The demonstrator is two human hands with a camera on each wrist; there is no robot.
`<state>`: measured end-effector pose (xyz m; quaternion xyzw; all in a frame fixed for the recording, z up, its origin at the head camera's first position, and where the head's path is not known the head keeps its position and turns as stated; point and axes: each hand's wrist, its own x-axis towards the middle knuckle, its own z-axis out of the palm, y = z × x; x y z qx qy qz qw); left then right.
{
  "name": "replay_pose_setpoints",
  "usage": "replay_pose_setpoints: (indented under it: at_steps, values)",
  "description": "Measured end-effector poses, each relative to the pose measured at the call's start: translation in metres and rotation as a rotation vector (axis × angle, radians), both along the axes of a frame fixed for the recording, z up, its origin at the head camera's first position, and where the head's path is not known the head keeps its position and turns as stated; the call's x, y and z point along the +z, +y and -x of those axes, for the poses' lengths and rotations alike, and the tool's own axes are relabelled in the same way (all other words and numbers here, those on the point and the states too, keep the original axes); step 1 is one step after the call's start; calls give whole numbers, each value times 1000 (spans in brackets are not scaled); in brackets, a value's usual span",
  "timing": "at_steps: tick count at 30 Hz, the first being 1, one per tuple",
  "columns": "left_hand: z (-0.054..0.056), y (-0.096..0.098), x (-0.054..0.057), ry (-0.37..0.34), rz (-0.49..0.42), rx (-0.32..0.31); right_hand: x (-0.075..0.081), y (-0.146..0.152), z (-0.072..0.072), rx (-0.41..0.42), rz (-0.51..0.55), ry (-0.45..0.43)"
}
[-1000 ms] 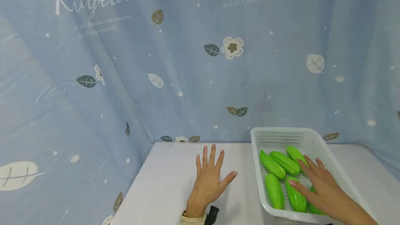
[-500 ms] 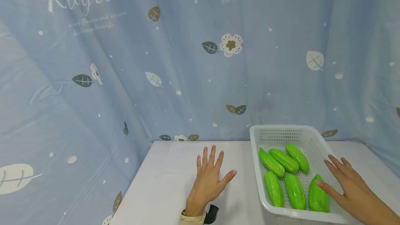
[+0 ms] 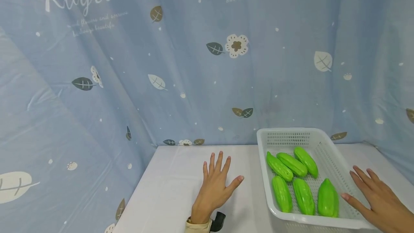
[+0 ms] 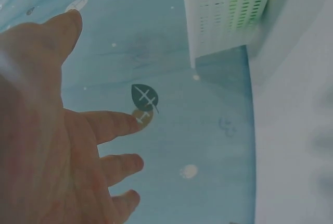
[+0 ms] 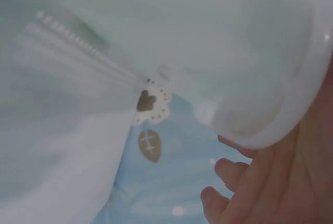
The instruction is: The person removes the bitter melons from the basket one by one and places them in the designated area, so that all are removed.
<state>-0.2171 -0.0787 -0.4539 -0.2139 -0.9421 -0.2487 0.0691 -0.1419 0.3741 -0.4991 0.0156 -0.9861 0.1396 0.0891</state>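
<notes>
My left hand (image 3: 211,193) is held above the white table, fingers spread and nothing in it. In the left wrist view its fingers (image 4: 112,125) point toward the curtain, apart from the basket. My right hand (image 3: 378,199) hovers over the right edge of a white plastic basket (image 3: 263,179), fingers extended and holding nothing. Several glossy green cucumber-like vegetables lie in the basket in two rows; a plumper, pointed green one (image 3: 328,199) lies at the front right. The right wrist view is blurred, with a pale rim crossing in front of the hand (image 5: 276,187).
A blue curtain (image 3: 194,64) printed with leaves and flowers hangs behind and to the left of the table. The white tabletop (image 3: 174,182) stretches left of the basket and behind my left hand. The basket has slotted walls (image 4: 223,10).
My right hand has moved right, from over the vegetables to the basket's right side, uncovering the front-right green one. The left hand holds its place. The view has shifted slightly.
</notes>
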Motion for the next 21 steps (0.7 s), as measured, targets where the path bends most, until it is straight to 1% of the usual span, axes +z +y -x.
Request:
replay_pose_setpoints:
  at_steps: [4, 8, 12, 17, 19, 21]
  values:
    - [1, 0, -1, -9, 0, -2, -2, 2, -2, -6, 0, -50]
    - [1, 0, -2, -10, -14, -2, -2, 2, -4, 18, 17, -81]
    - [0, 3, -2, 17, -57, -11, -1, 2, -4, 48, 3, -90]
    - [0, 8, 2, 78, -108, -48, -1, 3, -4, 68, -14, -89]
    - [0, 11, 4, 78, -133, -64, -4, 2, -4, 71, 3, -94]
    - [0, 13, 6, 59, -169, -77, -7, 2, -4, 80, 23, -92]
